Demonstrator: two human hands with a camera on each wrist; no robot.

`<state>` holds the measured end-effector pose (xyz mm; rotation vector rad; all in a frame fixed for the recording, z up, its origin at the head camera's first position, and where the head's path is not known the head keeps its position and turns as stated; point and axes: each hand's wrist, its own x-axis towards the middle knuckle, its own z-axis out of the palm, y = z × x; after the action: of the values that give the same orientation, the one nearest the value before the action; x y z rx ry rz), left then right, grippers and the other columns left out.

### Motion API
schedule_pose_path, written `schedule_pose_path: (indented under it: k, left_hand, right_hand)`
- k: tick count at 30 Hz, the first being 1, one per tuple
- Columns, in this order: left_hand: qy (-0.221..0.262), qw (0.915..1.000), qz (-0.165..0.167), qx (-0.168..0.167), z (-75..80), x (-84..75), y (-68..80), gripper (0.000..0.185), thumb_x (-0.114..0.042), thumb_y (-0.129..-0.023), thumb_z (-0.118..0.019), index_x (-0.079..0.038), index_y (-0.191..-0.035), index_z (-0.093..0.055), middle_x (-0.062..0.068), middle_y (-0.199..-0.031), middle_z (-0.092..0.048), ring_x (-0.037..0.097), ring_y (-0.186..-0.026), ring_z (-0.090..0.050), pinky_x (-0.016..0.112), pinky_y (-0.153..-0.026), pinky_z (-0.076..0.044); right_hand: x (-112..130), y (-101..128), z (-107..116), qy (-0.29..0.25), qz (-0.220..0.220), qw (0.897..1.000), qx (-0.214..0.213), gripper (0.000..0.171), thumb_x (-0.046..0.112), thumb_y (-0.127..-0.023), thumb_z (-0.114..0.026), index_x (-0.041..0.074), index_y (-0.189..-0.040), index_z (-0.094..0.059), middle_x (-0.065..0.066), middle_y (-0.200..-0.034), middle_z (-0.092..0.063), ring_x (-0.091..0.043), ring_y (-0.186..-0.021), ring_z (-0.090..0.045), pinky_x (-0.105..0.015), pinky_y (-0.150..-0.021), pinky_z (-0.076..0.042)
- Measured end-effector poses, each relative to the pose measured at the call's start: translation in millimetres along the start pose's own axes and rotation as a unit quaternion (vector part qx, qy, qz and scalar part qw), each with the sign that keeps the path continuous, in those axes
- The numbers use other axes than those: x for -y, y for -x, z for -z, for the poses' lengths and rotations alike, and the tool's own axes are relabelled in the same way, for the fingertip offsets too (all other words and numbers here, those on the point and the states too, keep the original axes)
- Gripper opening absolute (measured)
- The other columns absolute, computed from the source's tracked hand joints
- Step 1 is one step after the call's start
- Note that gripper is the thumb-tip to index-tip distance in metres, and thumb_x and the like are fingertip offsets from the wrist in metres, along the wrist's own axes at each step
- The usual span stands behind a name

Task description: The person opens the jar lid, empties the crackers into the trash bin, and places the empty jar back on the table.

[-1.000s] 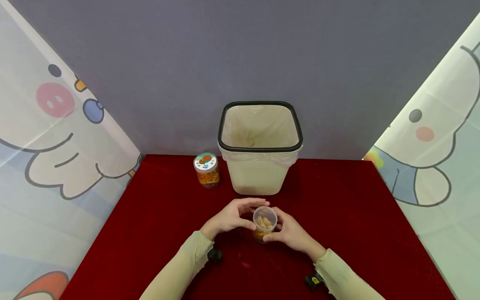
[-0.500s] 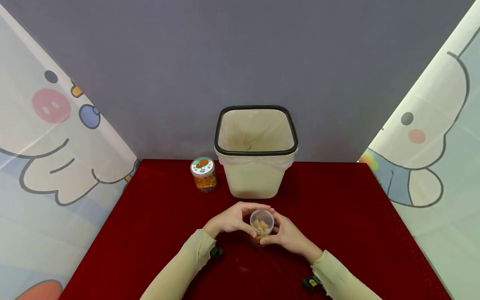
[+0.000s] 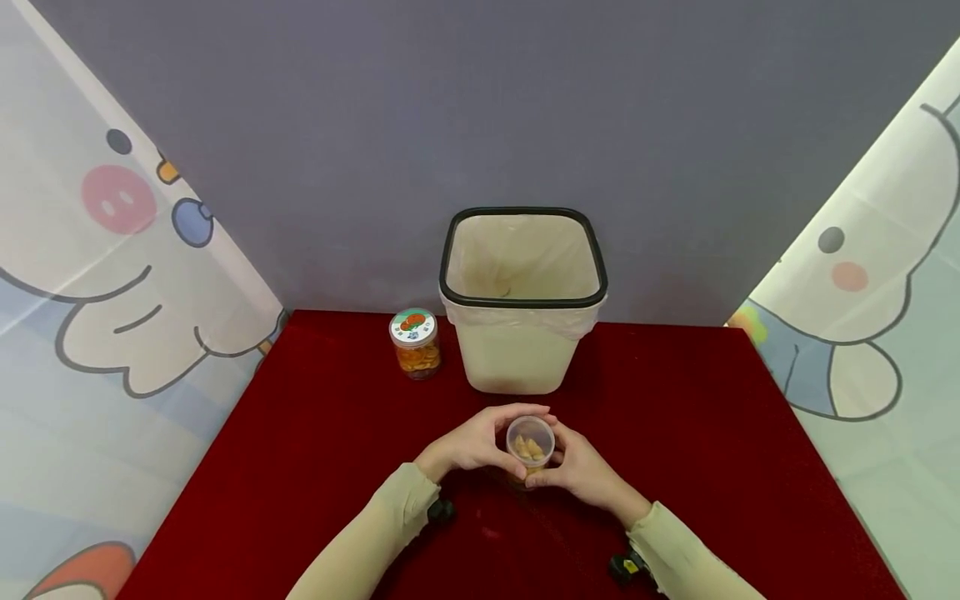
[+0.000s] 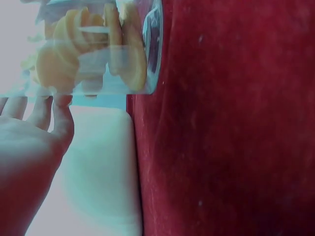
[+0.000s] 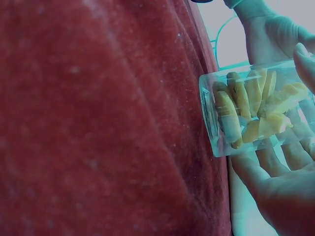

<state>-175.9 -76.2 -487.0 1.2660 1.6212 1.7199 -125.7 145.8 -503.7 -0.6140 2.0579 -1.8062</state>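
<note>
Jar (image 3: 529, 446): clear, open-topped, snacks inside — just in front of the bin (image 3: 522, 333).
Left hand (image 3: 472, 442): fingers curled round the jar.
Right hand (image 3: 581, 467): gripping its other side.

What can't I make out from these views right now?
- Clear jar: head view, left hand and right hand cover its sides; whether a lid is on is unclear.
- Bin bottom: hidden by its walls.
- Far jar label: too small to read.
- Wrist views: jar top cut off at frame edge.
</note>
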Motion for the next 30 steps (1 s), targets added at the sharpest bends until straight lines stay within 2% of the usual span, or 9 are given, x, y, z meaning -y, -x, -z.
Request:
schedule_pose_path:
  k: [8, 12, 19, 24, 30]
  left_hand:
    - [-0.025, 0.9992, 0.014, -0.026, -5.7, 3.3, 1.0, 0.089, 0.001, -0.078, -0.084, -0.002, -0.153, -0.036, 0.014, -0.152, -0.043, 0.023, -0.138, -0.042, 0.038, -0.114, -0.031]
    - [-0.029, 0.999, 0.012, -0.032, -8.1, 0.3, 0.0, 0.085, 0.003, -0.077, -0.084, 0.002, -0.149, -0.04, 0.017, -0.15, -0.045, 0.024, -0.135, -0.045, 0.04, -0.113, -0.034]
    - [-0.013, 0.9995, 0.003, -0.029, -7.6, 8.0, -0.5, 0.079, -0.018, -0.079, -0.087, -0.004, -0.145, -0.047, 0.009, -0.142, -0.055, 0.026, -0.129, -0.051, 0.042, -0.11, -0.037]
    - [0.001, 0.9994, 0.016, -0.03, -4.8, 3.7, 2.2, 0.078, -0.018, -0.079, -0.087, -0.002, -0.144, -0.048, 0.013, -0.139, -0.056, 0.027, -0.127, -0.052, 0.043, -0.108, -0.039]
    - [-0.001, 0.9992, 0.019, -0.036, -1.1, 1.7, 9.6, 0.085, -0.036, -0.08, -0.084, 0.002, -0.145, -0.044, 0.017, -0.14, -0.054, 0.028, -0.126, -0.053, 0.042, -0.108, -0.039]
  right_hand:
    - [-1, -1, 0, -0.009, 0.002, 1.0, 0.007, 0.075, 0.012, -0.079, -0.085, -0.001, -0.141, -0.045, -0.019, -0.138, -0.05, -0.032, -0.123, -0.055, -0.031, -0.091, -0.053]
    - [-1, 0, 0, -0.015, -0.001, 1.0, 0.01, 0.074, 0.012, -0.08, -0.085, -0.001, -0.141, -0.045, -0.02, -0.137, -0.05, -0.032, -0.12, -0.057, -0.034, -0.088, -0.055]
    - [-3, 1, 1, -0.029, -0.006, 1.0, 0.009, 0.08, 0.011, -0.08, -0.085, -0.001, -0.145, -0.039, -0.022, -0.139, -0.046, -0.033, -0.12, -0.058, -0.036, -0.084, -0.056]
    - [-4, 1, 1, -0.029, 0.005, 0.999, 0.018, 0.08, 0.011, -0.08, -0.085, 0.001, -0.145, -0.04, -0.022, -0.139, -0.047, -0.03, -0.116, -0.061, -0.038, -0.082, -0.057]
    - [-4, -1, 2, -0.002, 0.022, 1.0, 0.016, 0.078, 0.013, -0.079, -0.085, 0.006, -0.144, -0.044, -0.016, -0.138, -0.049, -0.025, -0.119, -0.058, -0.035, -0.087, -0.055]
